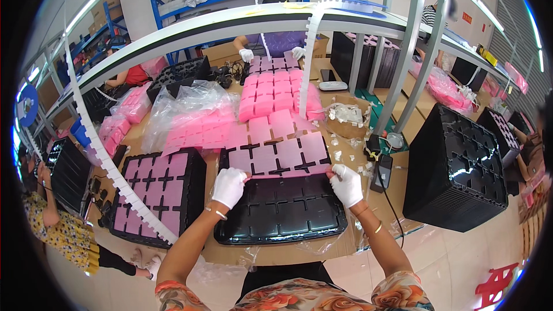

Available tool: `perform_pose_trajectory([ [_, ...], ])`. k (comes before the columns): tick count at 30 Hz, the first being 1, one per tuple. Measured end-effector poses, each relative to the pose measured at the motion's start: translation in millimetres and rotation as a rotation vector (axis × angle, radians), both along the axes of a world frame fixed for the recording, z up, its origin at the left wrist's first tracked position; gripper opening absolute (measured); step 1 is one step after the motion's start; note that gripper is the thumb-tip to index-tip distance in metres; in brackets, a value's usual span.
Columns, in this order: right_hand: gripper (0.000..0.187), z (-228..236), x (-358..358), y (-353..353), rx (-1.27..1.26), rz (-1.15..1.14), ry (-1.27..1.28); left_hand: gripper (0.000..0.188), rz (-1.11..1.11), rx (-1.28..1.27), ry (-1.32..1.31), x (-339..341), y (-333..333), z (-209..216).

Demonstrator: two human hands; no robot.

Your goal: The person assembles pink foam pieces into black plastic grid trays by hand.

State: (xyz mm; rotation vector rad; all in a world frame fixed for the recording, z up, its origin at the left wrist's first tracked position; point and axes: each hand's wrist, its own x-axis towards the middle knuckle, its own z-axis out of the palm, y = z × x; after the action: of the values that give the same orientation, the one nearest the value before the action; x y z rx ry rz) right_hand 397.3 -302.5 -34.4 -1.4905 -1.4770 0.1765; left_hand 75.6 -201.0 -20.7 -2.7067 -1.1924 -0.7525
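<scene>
A black plastic tray [279,210] with moulded compartments lies in front of me on the cardboard-covered table. Over its far half stretches a pink sheet [260,160] with cross-shaped cut-outs, through which black shows. My left hand [230,188], in a white glove with bare fingertips, pinches the sheet's near left corner. At the near right corner, my right hand [347,185], gloved the same way, pinches the edge between thumb and fingers. More pink sheets [273,126] lie loosely just beyond, touching the far side of this one.
Left stands a black tray stack [158,187] topped with pink; right, a tall black tray stack [461,167]. Pink sheet bundles [271,93] and clear plastic [196,103] lie farther back. A white strip [109,167] hangs at left. Across the table, a co-worker's gloved hands [246,55] handle pink sheets.
</scene>
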Motion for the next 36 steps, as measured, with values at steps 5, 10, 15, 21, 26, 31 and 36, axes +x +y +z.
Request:
perform_pose_trajectory([
  [5,0.007,2,-9,-26,0.04,0.067,-0.103,0.01,0.024,-0.01,0.032,-14,-26,3],
  [10,0.008,10,-17,-57,0.053,0.095,-0.238,0.015,0.034,-0.025,0.034,-18,-57,4],
  [15,0.009,12,-23,-76,0.029,0.125,-0.328,0.019,0.073,-0.058,-0.033,-27,-85,1],
  [21,0.01,12,-26,-91,-0.016,0.097,-0.439,0.019,0.138,-0.051,-0.076,-26,-99,7],
  [26,0.011,14,-31,-96,-0.012,0.094,-0.438,0.021,0.141,-0.031,-0.122,-31,-111,7],
  [31,0.011,12,-30,-99,-0.002,0.095,-0.427,0.021,0.142,-0.08,-0.127,-29,-116,1],
  [36,0.012,20,-34,-103,0.022,0.053,-0.475,0.018,0.116,-0.13,-0.118,-23,-108,-11],
])
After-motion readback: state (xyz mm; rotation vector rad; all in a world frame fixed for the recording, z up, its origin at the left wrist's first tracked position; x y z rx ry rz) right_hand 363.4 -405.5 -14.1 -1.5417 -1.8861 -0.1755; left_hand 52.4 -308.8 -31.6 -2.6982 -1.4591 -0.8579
